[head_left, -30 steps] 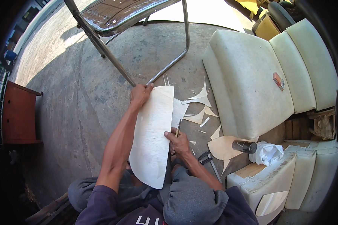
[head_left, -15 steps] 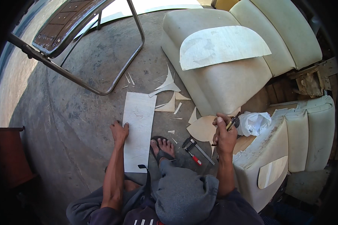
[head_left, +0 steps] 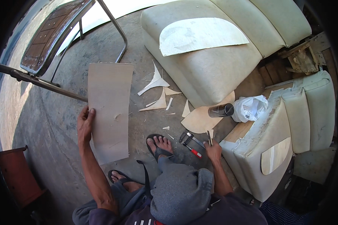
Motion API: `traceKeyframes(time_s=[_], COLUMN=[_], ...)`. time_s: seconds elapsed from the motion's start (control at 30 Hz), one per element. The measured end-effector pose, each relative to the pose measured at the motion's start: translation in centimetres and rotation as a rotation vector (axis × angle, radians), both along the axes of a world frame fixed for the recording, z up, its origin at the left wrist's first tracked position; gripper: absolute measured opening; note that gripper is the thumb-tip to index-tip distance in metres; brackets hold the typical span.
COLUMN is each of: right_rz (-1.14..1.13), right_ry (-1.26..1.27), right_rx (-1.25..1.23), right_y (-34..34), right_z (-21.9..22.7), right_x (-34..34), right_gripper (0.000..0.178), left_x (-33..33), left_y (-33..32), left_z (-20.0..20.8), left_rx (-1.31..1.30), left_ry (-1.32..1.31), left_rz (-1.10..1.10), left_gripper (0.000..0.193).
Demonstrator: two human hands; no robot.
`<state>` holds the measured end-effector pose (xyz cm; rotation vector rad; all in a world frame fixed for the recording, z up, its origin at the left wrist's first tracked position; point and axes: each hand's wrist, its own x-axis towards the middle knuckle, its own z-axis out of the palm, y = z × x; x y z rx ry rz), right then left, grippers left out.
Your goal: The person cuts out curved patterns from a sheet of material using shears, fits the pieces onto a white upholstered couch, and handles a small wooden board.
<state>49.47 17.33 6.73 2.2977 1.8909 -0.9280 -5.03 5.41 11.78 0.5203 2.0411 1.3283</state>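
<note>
My left hand (head_left: 86,123) grips the left edge of a long rectangular thin board (head_left: 110,108), thumb on top and fingers under it. The board's upper face looks brown-grey, and it seems raised off the floor on that side. Low on the right, my right hand (head_left: 213,150) is closed around a slim dark tool (head_left: 209,138) that points upward; its exact kind is unclear. Just left of that hand lies a bar clamp (head_left: 190,144) with a red handle. Beyond it, a leaf-shaped thin panel (head_left: 201,122) rests on the floor beside a dark cylindrical cup (head_left: 221,110).
Cream padded seats (head_left: 210,71) fill the right, a half-round white panel (head_left: 202,35) on one. A white plastic bag (head_left: 249,108) sits between them. Pale offcuts (head_left: 154,80) litter the floor (head_left: 56,127). A metal-framed chair (head_left: 56,33) stands far left, a red-brown metal piece (head_left: 18,176) nearer.
The board has shifted left, its visible face turning from whitish to brown-grey, with my left hand on its edge. My right hand has come down and nearer, away from beside the bag, uncovering the cup.
</note>
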Motion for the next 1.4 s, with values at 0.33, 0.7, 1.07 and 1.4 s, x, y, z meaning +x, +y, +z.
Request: traceKeyframes(time_s=[0.33, 0.7, 1.07, 1.4], right_rz=[-0.175, -0.103, -0.421, -0.357], right_ry=[0.171, 0.085, -0.584, -0.735], right_rx=[0.398, 0.603, 0.254, 0.681], right_y=[2.4, 1.6, 3.7, 6.9], right_z=[2.7, 14.4, 22.1, 27.7], right_x=[-2.4, -0.3, 7.8, 6.3], right_gripper=[0.039, 0.042, 0.099, 0.048], left_x=[2.3, 0.6, 2.6, 2.0], left_y=[1.3, 0.4, 2.0, 0.8], left_z=[0.8, -3.9, -1.7, -1.4], left_rx=[-0.311, -0.083, 0.373, 0.37], left_ry=[0.15, 0.096, -0.138, -0.275], left_rz=[-0.062, 0.075, 0.095, 0.256], left_gripper=[0.053, 0.056, 0.051, 0.049])
